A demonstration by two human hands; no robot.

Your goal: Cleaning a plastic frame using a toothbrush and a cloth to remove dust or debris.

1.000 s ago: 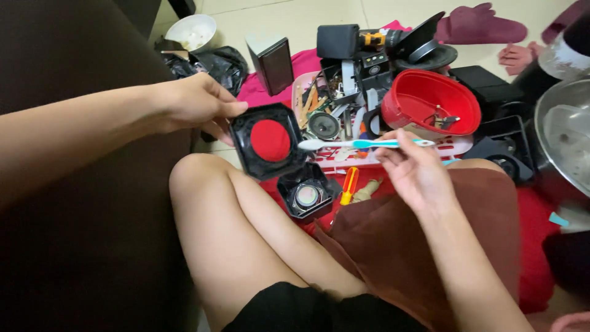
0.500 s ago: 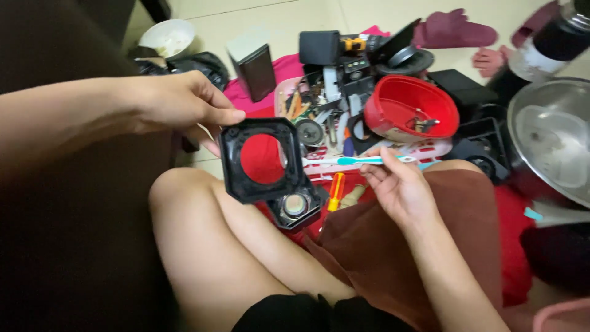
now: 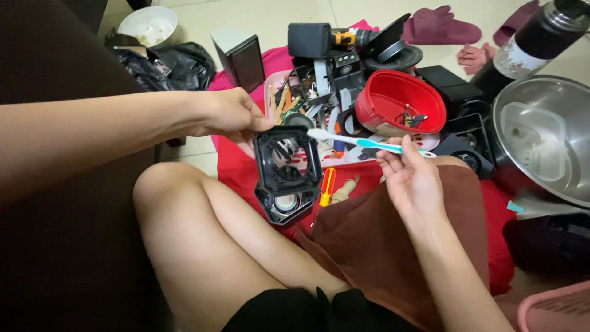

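Observation:
My left hand [image 3: 228, 115] grips a square black speaker frame [image 3: 287, 160] by its upper left corner and holds it up above the floor, with its open middle facing me. My right hand [image 3: 410, 178] holds a white and blue toothbrush [image 3: 362, 142] by the handle, its bristle head pointing left toward the frame's top right corner. Below the frame, a black speaker part with a round driver [image 3: 284, 205] lies on the red cloth [image 3: 246, 172], next to a red and yellow screwdriver [image 3: 327, 186].
A red bowl [image 3: 399, 101] with small parts, black speaker boxes [image 3: 241, 56] and loose electronics crowd the floor ahead. A steel pot [image 3: 544, 138] and dark bottle [image 3: 528, 46] stand at right. A brown cloth [image 3: 393, 246] covers my right leg. White bowl [image 3: 149, 26] far left.
The left hand has turned the black frame, so the red disc seen in its middle is gone and it now shows open. The toothbrush head has moved closer to the frame.

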